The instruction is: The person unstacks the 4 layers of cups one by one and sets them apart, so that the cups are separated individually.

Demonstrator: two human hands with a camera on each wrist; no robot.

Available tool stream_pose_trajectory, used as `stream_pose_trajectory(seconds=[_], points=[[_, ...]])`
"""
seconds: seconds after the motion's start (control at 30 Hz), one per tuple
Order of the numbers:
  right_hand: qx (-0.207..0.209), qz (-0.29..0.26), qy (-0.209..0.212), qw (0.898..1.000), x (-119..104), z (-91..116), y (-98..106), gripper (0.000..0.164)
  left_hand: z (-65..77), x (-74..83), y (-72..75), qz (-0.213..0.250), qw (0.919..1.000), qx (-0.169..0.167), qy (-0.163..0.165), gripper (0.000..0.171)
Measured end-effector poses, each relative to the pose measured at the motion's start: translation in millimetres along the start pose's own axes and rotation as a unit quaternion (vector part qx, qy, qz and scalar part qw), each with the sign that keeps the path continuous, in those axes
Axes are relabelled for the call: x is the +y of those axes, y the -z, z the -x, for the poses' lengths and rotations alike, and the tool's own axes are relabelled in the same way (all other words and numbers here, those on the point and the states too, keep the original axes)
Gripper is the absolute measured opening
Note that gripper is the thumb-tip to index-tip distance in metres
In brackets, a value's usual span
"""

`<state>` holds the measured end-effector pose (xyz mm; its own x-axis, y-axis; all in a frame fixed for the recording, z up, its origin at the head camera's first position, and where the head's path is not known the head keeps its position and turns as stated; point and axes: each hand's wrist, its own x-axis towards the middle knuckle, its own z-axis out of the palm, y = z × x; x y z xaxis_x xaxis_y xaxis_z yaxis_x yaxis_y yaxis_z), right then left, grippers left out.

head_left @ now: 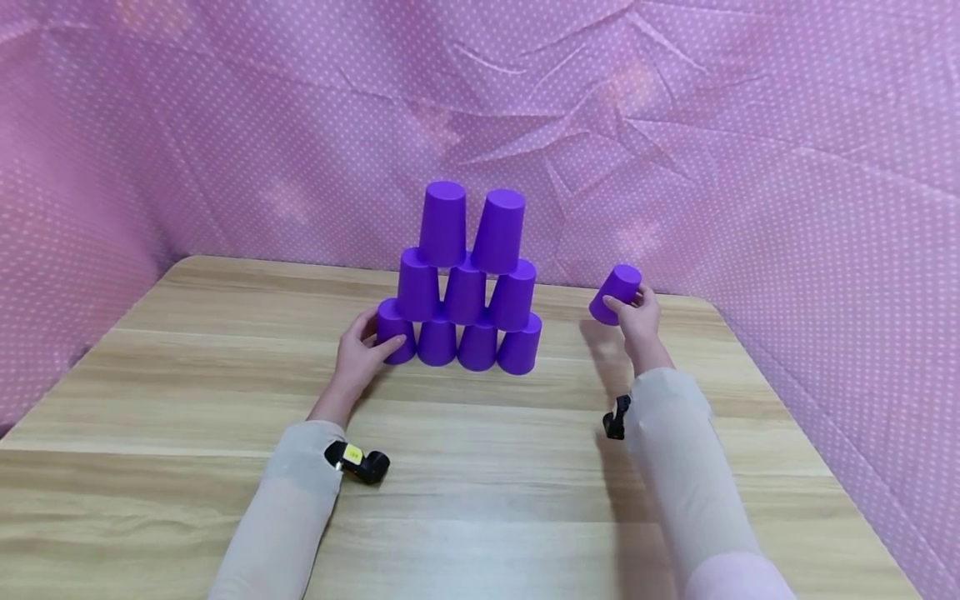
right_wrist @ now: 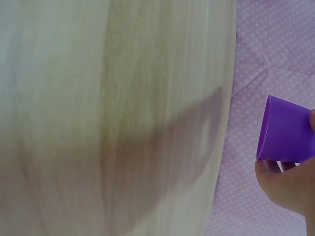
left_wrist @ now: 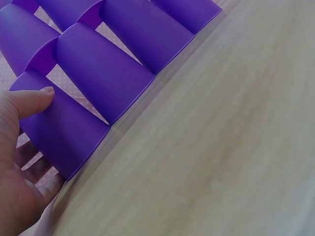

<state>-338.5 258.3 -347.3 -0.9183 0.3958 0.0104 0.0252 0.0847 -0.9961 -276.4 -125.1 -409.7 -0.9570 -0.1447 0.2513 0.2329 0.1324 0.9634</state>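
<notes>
Pink polka-dotted cloth (head_left: pixel 750 175) hangs behind and along both sides of the wood-grain worktop (head_left: pixel 487 517). Toward its far side stands a pyramid of purple cups (head_left: pixel 465 292), all mouth down: four at the bottom, three above, two on top, each upper cup bridging two below. Only the head view takes in the whole pyramid. The left wrist view adds a glimpse inside the mouths of second-row cups; the bottom cups' insides are hidden.

Of the hands, the left hand (head_left: pixel 358 354) curves around the leftmost bottom cup (head_left: pixel 392 321), thumb on its near face; fingers behind it show in the left wrist view. The right hand (head_left: pixel 639 321) grips a raised cup (head_left: pixel 617 292), well apart to the right of the pyramid, tilted, its closed end up. The right wrist view shows that cup's rim edge-on against the cloth, and a broad shadow (right_wrist: pixel 167 152) across the worktop.
</notes>
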Motion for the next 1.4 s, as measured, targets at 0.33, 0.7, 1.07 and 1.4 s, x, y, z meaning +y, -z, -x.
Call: stream_pose_trajectory(seconds=[0.33,0.7,1.07,1.4], points=[[0.006,-0.001,-0.022,1.000,10.2,-8.4,0.6,0.064,-1.4,-2.7,0.2,-0.014,0.9999,0.003,0.001,0.059],[0.018,-0.027,-0.054,0.998,18.7,-4.9,-3.7,0.061,-0.6,-2.5,-0.3,-0.014,0.9999,0.002,-0.001,0.060],[0.022,0.000,-0.074,0.997,25.4,-1.5,-3.0,0.063,-0.2,-0.8,0.3,-0.017,0.9998,-0.006,-0.001,0.061],[0.016,0.027,-0.063,0.998,30.0,-0.7,-1.2,0.064,2.9,0.6,2.0,-0.014,0.9999,-0.005,0.003,0.060]])
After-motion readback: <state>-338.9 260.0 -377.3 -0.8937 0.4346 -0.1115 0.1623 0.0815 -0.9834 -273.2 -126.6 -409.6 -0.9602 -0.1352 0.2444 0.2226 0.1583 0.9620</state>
